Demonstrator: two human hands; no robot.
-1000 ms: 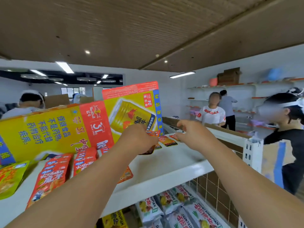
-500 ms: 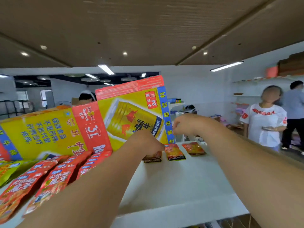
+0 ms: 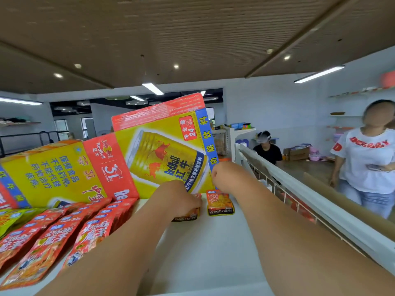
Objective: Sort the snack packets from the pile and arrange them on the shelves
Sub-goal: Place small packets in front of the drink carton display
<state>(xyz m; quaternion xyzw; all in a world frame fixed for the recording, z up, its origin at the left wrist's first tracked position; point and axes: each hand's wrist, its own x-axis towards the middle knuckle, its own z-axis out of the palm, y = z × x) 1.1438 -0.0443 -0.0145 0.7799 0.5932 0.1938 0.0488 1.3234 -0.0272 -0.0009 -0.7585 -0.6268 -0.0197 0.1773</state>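
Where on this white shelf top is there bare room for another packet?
Bare: the white shelf between the two forearms, in front of the two KONCHEW packets. Crowded: the left side, with rows of red packets, and the back, blocked by the Red Bull carton.

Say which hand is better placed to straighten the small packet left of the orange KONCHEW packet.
Left, probably: the left hand rests on that small packet, while the right hand is raised, curled, above the orange KONCHEW packet.
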